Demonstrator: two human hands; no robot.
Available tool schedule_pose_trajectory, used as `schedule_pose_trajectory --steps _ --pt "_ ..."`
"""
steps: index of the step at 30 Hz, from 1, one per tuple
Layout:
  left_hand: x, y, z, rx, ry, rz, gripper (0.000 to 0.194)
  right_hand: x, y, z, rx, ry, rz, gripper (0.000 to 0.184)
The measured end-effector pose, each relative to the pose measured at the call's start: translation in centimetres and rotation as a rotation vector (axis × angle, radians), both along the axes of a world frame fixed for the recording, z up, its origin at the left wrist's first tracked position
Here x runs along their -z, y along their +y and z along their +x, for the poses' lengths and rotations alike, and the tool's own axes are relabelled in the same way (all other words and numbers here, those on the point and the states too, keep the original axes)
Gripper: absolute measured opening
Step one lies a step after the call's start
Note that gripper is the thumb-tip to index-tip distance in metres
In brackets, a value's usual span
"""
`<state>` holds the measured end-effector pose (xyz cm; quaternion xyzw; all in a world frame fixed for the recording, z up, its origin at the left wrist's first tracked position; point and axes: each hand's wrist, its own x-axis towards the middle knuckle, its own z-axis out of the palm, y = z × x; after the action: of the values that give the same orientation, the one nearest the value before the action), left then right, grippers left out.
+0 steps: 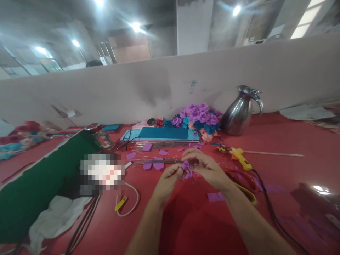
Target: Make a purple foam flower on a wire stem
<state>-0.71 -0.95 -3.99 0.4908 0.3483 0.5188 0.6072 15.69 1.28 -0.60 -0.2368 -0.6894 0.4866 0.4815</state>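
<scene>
A small purple paper flower (pixel 185 165) is pinched between the thumb and fingers of my left hand (pixel 171 177). My right hand (pixel 205 166) curves round the flower's right side, its bent fingers closed on the paper at the edge; the fingertips are partly hidden. Cut pieces of purple paper (pixel 158 163) lie to the left, around a bundle of thin stem wires (pixel 151 161). Under my right forearm are scissors with red and yellow handles (pixel 245 180), partly covered. Another purple paper piece (pixel 215 197) lies beside that forearm.
A yellow glue gun (pixel 241 158) with a cord lies right of my hands. Behind stand a metal jug (pixel 237 113) and a heap of paper flowers (pixel 200 115). Blue sheets (pixel 164 133) and glasses (pixel 127 139) lie beyond the wires. A green board (pixel 45 180) borders the left.
</scene>
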Motion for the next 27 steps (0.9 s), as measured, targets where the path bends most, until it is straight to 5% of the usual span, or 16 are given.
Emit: schedule_pose_trajectory --steps 12,27 --pt "0.6 0.2 -0.5 0.061 -0.080 -0.045 0.030 -0.5 -0.2 0.7 0.107 -0.157 0.145 0.008" --pt "0.1 0.3 -0.4 -0.049 0.021 -0.028 0.021 -0.6 -0.1 1.2 0.245 -0.275 0.364 0.003"
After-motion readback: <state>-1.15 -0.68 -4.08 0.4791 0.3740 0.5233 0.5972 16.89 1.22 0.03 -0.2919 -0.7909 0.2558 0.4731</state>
